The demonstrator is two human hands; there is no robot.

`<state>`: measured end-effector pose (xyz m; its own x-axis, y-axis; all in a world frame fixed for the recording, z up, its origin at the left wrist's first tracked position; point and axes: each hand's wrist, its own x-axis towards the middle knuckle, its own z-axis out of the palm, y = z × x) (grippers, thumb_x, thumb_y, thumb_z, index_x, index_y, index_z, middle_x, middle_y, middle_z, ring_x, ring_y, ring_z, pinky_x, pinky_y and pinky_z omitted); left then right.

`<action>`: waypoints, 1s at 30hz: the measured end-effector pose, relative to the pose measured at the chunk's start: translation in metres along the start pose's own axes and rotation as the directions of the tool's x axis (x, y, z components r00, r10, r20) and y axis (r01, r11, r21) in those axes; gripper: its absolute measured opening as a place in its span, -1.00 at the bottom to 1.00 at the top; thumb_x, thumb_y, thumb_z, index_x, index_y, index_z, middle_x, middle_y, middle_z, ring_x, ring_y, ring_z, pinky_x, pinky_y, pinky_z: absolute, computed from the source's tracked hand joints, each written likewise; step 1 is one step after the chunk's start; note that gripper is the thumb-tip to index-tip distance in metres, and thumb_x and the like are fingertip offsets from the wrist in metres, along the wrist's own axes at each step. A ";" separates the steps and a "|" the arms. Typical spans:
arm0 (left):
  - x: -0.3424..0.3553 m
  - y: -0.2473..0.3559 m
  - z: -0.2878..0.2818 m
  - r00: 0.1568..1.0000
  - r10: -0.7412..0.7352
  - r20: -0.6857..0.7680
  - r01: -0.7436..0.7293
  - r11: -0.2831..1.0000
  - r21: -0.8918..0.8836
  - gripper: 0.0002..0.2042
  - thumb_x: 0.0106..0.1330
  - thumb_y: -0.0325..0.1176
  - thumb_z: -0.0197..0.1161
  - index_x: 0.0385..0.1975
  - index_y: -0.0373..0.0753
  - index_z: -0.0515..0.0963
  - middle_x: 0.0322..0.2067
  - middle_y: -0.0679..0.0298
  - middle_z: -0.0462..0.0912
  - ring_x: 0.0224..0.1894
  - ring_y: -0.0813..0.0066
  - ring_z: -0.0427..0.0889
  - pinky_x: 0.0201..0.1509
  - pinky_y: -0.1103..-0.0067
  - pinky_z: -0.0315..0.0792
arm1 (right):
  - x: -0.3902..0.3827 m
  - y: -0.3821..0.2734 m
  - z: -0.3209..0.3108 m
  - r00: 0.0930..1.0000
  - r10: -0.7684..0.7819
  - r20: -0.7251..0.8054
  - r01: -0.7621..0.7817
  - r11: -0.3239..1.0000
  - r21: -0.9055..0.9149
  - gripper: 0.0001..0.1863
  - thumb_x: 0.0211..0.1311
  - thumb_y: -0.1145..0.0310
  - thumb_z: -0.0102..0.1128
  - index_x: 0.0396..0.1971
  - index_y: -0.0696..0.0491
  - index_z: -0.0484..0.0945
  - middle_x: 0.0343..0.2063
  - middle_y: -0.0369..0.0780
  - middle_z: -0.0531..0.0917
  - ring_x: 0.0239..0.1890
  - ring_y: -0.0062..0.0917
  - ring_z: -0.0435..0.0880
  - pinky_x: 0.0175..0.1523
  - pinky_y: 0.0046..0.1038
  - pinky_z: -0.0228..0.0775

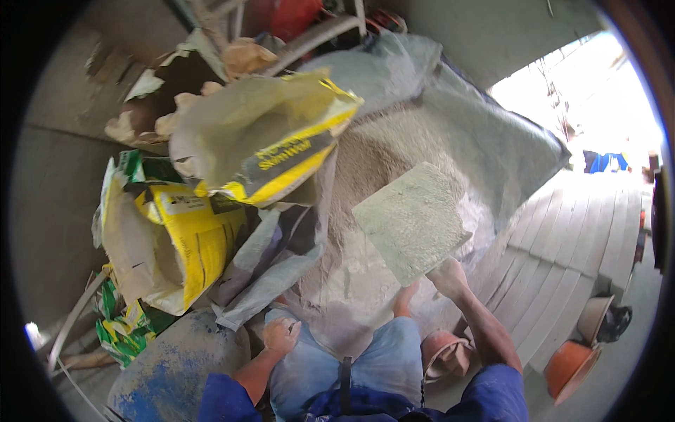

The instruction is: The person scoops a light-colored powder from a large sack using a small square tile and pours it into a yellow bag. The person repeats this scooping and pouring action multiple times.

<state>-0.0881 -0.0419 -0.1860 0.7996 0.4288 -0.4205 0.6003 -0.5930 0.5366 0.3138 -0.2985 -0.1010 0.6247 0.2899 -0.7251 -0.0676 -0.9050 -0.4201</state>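
My right hand (448,276) is closed on the near corner of a flat, square, pale greenish slab (415,221) with a rough, dusty face. I cannot tell what the slab is made of. It is tilted over a heap of grey-beige powder (373,148) on a grey sheet (485,126). My left hand (281,335) lies on my left thigh with nothing in it, its fingers resting on the trouser cloth.
To the left stand opened paper sacks, one grey and yellow (246,148), another yellow and white (176,246). A blue-stained rounded container (183,373) is near my left arm. Right of me are an orange bowl (571,369), a reddish bucket (444,352) and pale planks (555,232).
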 end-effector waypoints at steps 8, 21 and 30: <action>0.117 0.053 -0.130 0.673 -0.269 -0.688 -0.190 0.837 -0.513 -0.45 0.25 -0.33 0.40 0.18 -0.44 0.39 -0.20 0.03 0.44 -0.14 0.21 0.44 -0.07 0.39 0.37 | -0.029 -0.133 -0.061 0.926 -0.376 -0.010 0.374 0.922 -0.099 -0.59 0.21 0.17 0.25 -0.02 0.09 0.62 -0.13 -0.02 0.71 -0.05 -0.19 0.69 0.03 -0.29 0.47; 0.244 0.039 -0.225 0.627 -0.111 -0.771 -0.160 0.950 -0.268 -0.73 0.23 -0.45 0.19 -0.08 -0.37 0.52 -0.20 -0.15 0.57 -0.12 -0.19 0.54 -0.04 0.13 0.40 | 0.060 -0.269 -0.008 0.901 -0.243 0.358 0.392 0.809 -0.438 -0.78 0.09 0.27 0.29 -0.40 0.12 0.71 -0.33 -0.06 0.75 -0.27 -0.28 0.73 -0.20 -0.29 0.52; 0.239 0.036 -0.201 0.729 -0.049 -0.682 -0.270 0.896 -0.353 -0.68 0.18 -0.47 0.17 -0.05 -0.40 0.55 -0.29 -0.12 0.52 -0.20 -0.16 0.51 -0.09 0.16 0.41 | 0.128 -0.334 0.050 0.950 -0.091 0.298 0.230 0.849 -0.475 -0.73 -0.01 0.33 0.34 -0.44 0.26 0.65 -0.60 -0.07 0.66 -0.64 -0.38 0.65 -0.55 -0.34 0.48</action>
<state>0.1286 0.1769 -0.1201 0.5667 0.8071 0.1659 0.3286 -0.4061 0.8527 0.3771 0.0564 -0.0812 0.3683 0.4509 -0.8131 0.4561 -0.8497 -0.2646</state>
